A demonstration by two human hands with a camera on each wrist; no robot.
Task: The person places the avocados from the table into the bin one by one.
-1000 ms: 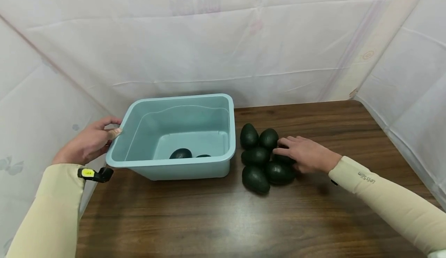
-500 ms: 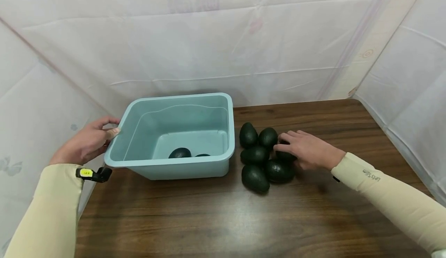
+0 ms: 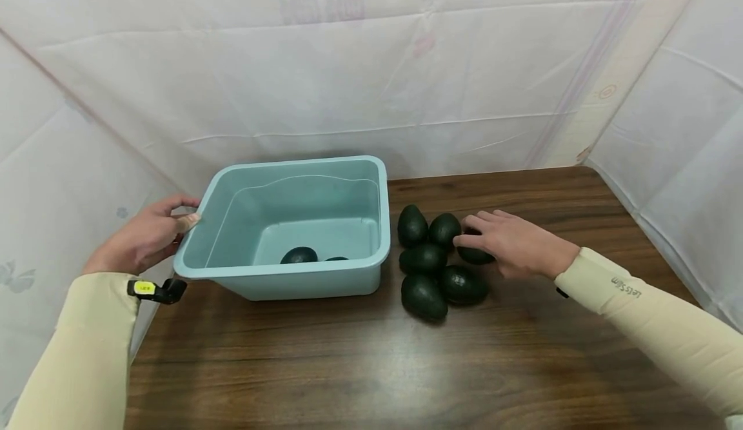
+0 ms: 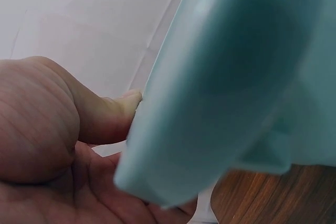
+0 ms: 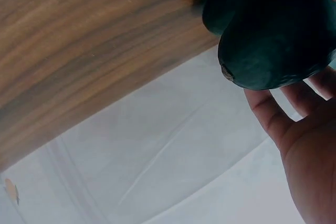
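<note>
Left hand (image 3: 145, 236) grips the blue tub (image 3: 278, 275) rim at the worktop's (image 3: 371, 365) left edge. Right hand (image 3: 511, 243) curls over one avocado (image 3: 477, 255) at the far right of the loose pile (image 3: 432, 282). Risk: lifting it likely nudges neighbours, which roll. Two avocados (image 3: 299, 255) lie in the tub.

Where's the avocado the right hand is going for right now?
In the head view, that avocado sits under the right hand, at the right edge of the avocado cluster, right of the blue tub.
</note>
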